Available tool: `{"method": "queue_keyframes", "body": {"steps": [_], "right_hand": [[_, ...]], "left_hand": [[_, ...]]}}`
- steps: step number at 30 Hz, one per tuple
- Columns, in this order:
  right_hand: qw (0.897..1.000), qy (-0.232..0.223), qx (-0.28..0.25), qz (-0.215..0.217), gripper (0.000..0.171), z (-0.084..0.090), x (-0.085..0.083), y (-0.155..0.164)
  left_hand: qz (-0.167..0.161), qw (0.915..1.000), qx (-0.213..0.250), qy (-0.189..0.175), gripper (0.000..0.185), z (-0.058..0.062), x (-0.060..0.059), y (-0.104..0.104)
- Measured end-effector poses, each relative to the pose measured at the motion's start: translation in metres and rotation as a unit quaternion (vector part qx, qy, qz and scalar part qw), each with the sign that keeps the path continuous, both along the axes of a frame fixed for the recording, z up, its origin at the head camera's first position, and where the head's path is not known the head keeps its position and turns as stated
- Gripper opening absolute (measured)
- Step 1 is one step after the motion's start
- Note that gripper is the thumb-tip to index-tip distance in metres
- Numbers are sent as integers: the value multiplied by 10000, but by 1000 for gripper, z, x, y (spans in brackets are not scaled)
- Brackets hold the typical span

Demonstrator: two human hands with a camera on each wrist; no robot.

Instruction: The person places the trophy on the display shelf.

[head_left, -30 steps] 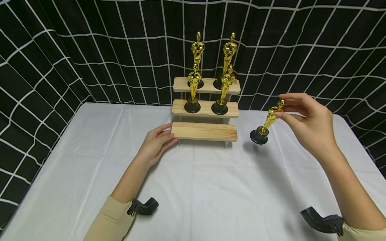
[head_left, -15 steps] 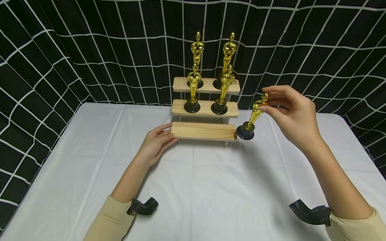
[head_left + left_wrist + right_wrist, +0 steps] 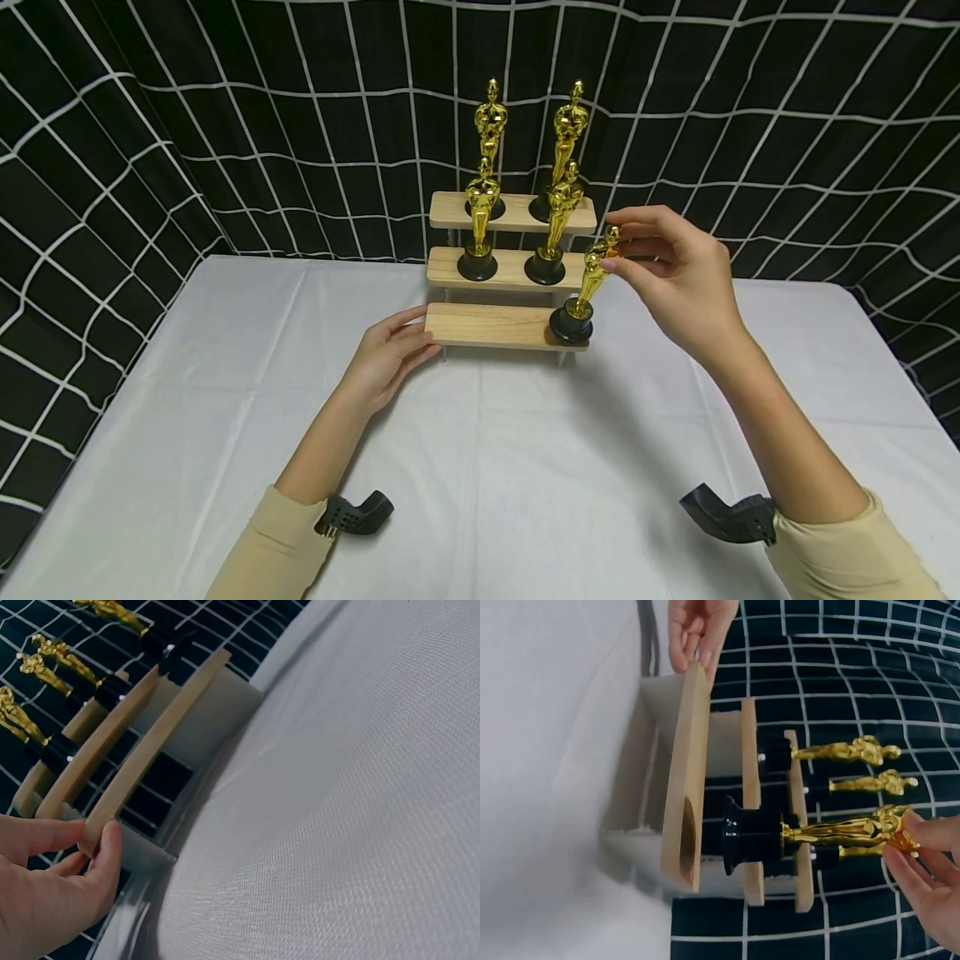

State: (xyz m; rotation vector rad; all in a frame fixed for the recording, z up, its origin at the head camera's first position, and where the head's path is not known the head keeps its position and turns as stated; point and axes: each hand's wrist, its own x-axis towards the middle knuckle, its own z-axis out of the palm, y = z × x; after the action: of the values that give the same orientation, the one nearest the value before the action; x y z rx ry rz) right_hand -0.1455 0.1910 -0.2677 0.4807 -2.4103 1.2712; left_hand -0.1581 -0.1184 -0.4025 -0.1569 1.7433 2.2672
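My right hand point(image 3: 678, 279) pinches a gold statuette trophy point(image 3: 591, 283) by its head and shoulders. The trophy tilts slightly, and its black base hangs over the right end of the lowest step of a three-tier wooden display stand point(image 3: 487, 325). In the right wrist view a gap shows between the base point(image 3: 746, 836) and that lowest step point(image 3: 681, 780). My left hand point(image 3: 390, 358) grips the left end of the same step, thumb above and fingers below, as the left wrist view shows point(image 3: 64, 892).
Two gold trophies stand on the middle step, a left one point(image 3: 482, 217) and a right one point(image 3: 561, 217). Two more, left point(image 3: 491, 125) and right point(image 3: 570, 125), stand on the top step. White cloth point(image 3: 480, 483) covers the table; a black curtain with white grid lines point(image 3: 315, 125) hangs behind.
My right hand has moved left with the trophy, bringing it from beside the stand to over the right end of the lowest step. The left hand stays in place.
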Motion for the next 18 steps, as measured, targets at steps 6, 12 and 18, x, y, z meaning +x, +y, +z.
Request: {"method": "queue_keyframes", "body": {"steps": [6, 12, 18], "right_hand": [[9998, -93, -145, 140, 41, 1, -4, -13], [9991, -140, -276, 297, 41, 2, -7, -27], [9988, -209, -220, 381, 39, 1, -10, -41]], "left_hand": [[-1, 10000, -10, -5, 54, 0, 0, 0], [9, 10000, -54, -16, 54, 2, 1, 0], [-15, 9999, -98, -22, 54, 3, 1, 0]]}}
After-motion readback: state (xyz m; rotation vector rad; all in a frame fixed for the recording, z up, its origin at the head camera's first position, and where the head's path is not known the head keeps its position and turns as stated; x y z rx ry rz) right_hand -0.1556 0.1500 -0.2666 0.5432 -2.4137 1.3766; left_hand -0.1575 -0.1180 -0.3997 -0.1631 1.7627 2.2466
